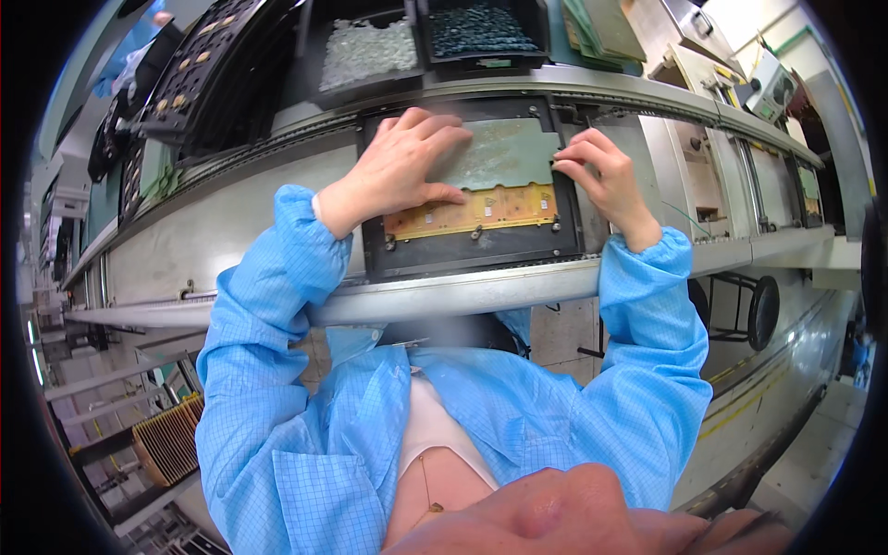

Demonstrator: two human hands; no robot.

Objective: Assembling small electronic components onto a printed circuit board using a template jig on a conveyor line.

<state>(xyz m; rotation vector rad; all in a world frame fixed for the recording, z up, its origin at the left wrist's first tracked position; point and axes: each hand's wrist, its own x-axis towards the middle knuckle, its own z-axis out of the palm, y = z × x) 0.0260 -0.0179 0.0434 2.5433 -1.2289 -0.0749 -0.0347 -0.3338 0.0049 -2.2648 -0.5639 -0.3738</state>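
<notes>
1. Blue gridded sleeves (314,250) reach forward from the person I am watching, ending in two bare hands over a black frame (462,256).
2. Left hand (387,174): loosely open, fingers spread and bent over the left part of a pale green sheet (513,153), the thumb apart from them near the sheet's lower edge. I cannot tell whether it grips anything.
3. Right hand (601,176): nearly closed, thumb and forefinger drawn together by the sheet's right edge. Whether something sits between them, I cannot tell.
4. Between the hands, the sheet lies inside the frame; nearer the person, a strip of amber circuit board (495,211) shows.
5. Beyond the left hand stand black bins (486,65) of white pieces (370,51) and dark blue pieces (481,32).
6. Below both hands runs a metal rail (462,289).
</notes>
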